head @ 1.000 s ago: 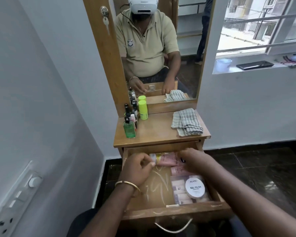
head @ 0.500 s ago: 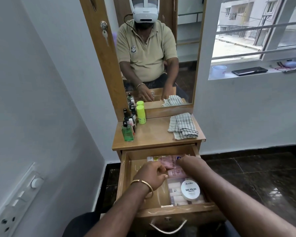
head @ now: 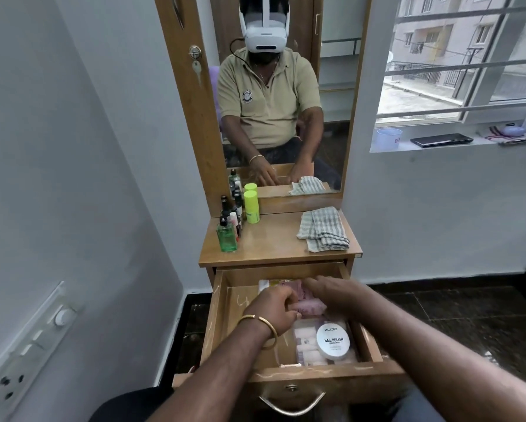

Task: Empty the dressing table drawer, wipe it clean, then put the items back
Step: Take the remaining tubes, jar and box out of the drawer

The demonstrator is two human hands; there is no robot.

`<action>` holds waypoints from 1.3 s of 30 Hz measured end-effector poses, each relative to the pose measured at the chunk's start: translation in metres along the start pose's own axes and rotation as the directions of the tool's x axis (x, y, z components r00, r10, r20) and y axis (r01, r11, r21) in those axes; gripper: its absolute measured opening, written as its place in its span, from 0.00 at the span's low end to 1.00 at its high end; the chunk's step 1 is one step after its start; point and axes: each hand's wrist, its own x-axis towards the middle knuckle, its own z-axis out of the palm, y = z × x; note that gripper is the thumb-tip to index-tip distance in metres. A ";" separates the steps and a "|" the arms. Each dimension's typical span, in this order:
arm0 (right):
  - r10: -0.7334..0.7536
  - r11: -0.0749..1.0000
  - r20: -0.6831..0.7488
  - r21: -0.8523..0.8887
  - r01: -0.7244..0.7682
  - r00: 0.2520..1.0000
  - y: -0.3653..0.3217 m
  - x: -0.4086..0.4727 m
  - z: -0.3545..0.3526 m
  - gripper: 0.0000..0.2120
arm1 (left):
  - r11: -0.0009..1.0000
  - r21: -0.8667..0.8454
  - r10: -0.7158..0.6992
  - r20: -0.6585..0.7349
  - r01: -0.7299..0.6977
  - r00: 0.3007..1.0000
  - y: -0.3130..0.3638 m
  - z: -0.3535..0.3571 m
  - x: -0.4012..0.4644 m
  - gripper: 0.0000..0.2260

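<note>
- Left hand [head: 275, 309]: forearm extended forward, fingers curled inward, apparently gripping; contact is hidden.
- Right hand [head: 331, 295]: palm down, fingers extended forward, spread flat.

You can read "zudio" and, under it, "NAIL POLISH" on the lid of the round white jar [head: 332, 341] in the drawer [head: 216, 318]; the smaller lines below that are too tiny to read; the pink packets [head: 309, 306] under your hands carry print you can't make out; the shirt badge in the mirror [head: 331, 86] is unreadable.
</note>
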 end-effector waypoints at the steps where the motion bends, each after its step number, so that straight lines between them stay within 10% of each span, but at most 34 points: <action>1: -0.005 0.999 -0.015 0.041 0.006 1.000 -0.002 -0.001 -0.006 0.27 | 1.000 -0.016 0.005 -0.011 -0.005 1.000 -0.001 -0.002 -0.001 0.13; 16: 0.098 0.732 -0.521 0.615 0.293 0.848 -0.035 -0.003 -0.105 0.33 | 0.922 -0.353 0.071 -0.253 -0.161 0.965 -0.009 -0.053 0.004 0.10; 27: 0.473 0.445 -0.355 0.886 0.129 0.807 -0.032 0.066 -0.067 0.11 | 0.896 -0.416 0.008 -0.339 -0.158 0.941 -0.014 -0.070 0.070 0.12; 39: 0.497 0.593 -0.442 0.801 0.079 0.746 0.002 0.163 -0.081 0.13 | 0.939 -0.344 -0.111 -0.275 0.010 0.955 -0.041 -0.056 0.106 0.24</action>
